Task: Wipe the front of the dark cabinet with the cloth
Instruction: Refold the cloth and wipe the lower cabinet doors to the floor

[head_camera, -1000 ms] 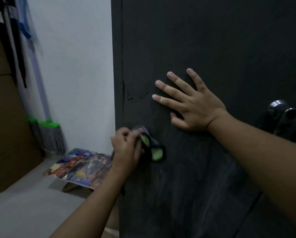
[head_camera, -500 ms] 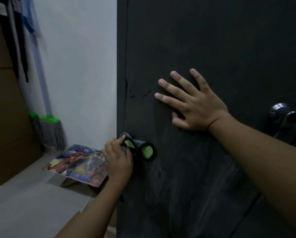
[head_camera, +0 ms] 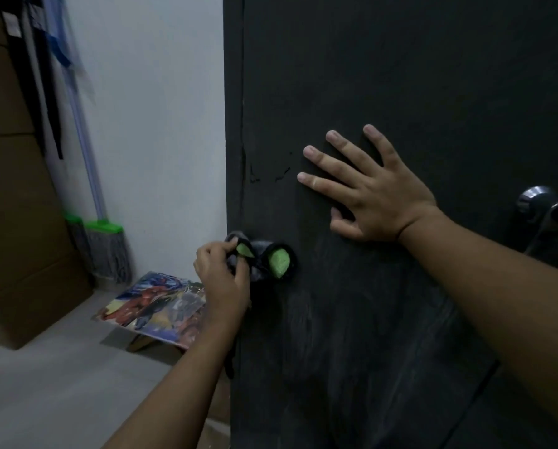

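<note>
Green-patched dark cloth (head_camera: 264, 260) is gripped in the curled fingers of the left hand (head_camera: 225, 280), pressed against the cabinet (head_camera: 400, 76) front near its left edge. The right hand (head_camera: 378, 196) lies flat with fingers spread, higher on that front. Faint smears lower down suggest that wiping is under way, with much of the front left to do.

A white wall (head_camera: 148, 124) rises over a grey floor (head_camera: 44, 393), with brown boxes (head_camera: 11, 228) and green-topped mops (head_camera: 107, 251) at the left.

You're in a home storage corner: mops (head_camera: 109, 251) lean on the white wall (head_camera: 148, 124) beside cardboard boxes (head_camera: 15, 222).
</note>
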Action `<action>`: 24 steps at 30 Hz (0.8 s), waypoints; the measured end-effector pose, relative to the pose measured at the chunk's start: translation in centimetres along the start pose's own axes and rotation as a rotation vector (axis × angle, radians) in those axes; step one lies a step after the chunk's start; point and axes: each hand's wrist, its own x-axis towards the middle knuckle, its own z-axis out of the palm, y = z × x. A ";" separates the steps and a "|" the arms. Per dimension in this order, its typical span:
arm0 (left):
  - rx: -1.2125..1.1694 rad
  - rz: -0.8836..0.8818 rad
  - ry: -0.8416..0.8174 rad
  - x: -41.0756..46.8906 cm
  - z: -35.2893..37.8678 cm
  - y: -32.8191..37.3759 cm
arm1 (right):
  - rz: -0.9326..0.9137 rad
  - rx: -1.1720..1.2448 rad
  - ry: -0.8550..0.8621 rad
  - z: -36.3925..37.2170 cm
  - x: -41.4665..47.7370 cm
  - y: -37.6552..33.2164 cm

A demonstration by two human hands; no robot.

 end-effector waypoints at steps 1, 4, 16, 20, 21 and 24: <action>0.007 -0.023 -0.032 -1.0 -0.1 -0.8 | 0.001 -0.001 0.004 0.0 0.0 0.0; 0.047 -0.067 -0.076 -2.7 -0.6 -2.4 | 0.004 -0.002 0.001 0.0 0.0 -0.1; -0.027 0.124 0.094 3.6 -0.8 1.4 | 0.005 0.002 -0.015 -0.1 0.0 0.0; 0.036 0.147 0.017 0.7 -1.0 -1.3 | 0.005 -0.001 -0.009 -0.1 0.0 -0.1; 0.045 0.125 -0.007 0.0 -1.0 -1.8 | 0.005 -0.003 -0.010 -0.1 0.0 0.0; 0.061 0.073 -0.068 -1.1 -1.3 -2.3 | 0.004 -0.009 -0.006 -0.1 0.0 0.0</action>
